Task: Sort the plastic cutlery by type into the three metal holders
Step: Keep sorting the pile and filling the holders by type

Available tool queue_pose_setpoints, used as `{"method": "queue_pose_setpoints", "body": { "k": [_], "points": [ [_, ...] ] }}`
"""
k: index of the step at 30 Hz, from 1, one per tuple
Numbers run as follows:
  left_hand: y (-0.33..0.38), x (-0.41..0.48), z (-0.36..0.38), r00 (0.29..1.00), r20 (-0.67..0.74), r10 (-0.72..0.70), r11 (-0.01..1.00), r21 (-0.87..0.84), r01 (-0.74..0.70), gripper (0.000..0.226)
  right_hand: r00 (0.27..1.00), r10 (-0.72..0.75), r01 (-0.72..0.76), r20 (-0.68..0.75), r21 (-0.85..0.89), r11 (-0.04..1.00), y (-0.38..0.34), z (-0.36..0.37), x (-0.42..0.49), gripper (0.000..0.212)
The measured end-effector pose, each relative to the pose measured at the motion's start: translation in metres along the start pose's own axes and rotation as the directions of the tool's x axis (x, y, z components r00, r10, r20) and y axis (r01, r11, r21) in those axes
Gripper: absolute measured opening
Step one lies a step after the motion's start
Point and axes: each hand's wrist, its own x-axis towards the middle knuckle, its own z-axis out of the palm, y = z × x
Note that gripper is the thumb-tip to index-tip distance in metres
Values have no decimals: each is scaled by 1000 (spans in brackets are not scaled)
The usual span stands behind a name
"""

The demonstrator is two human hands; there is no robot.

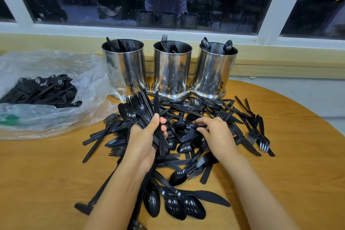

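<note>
Glossy black plastic cutlery pile heaped on round wood-grain table, just near of three polished steel cylinders: left holder with knives, middle holder with forks, right holder with spoons.

Left hand raised over the pile, fingers curled round a fanned mixed bundle.

Right hand low, fingertips pinching a thin handle.

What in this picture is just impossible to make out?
Head view only.
Metal holders: steel walls hide how full they are; only a few tips show.
Black piece pinched by the right hand: its fingers and the pile cover its ends, so type unknown.
Plastic bag: crumpled film and the left frame edge hide how much cutlery it holds.
Bundle in the left hand: overlapping pieces defy counting.
</note>
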Motion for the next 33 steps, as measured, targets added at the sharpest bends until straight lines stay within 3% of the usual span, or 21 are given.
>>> {"method": "queue_pose_setpoints", "body": {
  "k": [7,9,11,14,16,19,23,26,28,30,33],
  "points": [
    [0,-1,1,1000,0,-13,1000,20,13,27,989,-127,125,-70,-32,992,-2,-2,1,31],
    [0,-1,1,1000,-6,-24,1000,8,24,27,984,-125,127,-126,13,992,-4,-4,2,27],
    [0,0,0,999,-2,-41,999,-16,40,26,974,-115,122,-193,24,992,-6,-7,3,7],
    [0,1,-2,998,11,-64,998,-25,64,30,962,-51,69,-269,59,996,-10,-12,1,22],
    [0,1,-3,997,26,-70,997,-14,71,33,957,-7,60,-289,176,983,-13,-15,-1,19],
    [0,1,-1,997,16,-81,996,-39,82,17,977,63,24,-204,399,917,-22,-17,-5,17],
    [-1,2,0,996,-5,-90,990,-106,89,16,996,92,-74,4,622,779,-34,-17,-16,14],
    [-1,2,0,995,14,-100,988,-118,101,10,947,89,-309,307,807,502,-41,-17,-24,26],
    [-1,0,0,994,24,-111,988,-107,113,15,946,42,-311,320,869,384,-45,-16,-27,27],
    [-1,0,1,992,19,-125,988,-85,126,21,976,17,-202,217,874,443,-51,-13,-29,25],
    [-1,-1,3,988,6,-157,987,-37,157,53,997,-15,-50,71,818,573,-62,-5,-35,15]
  ]
}}
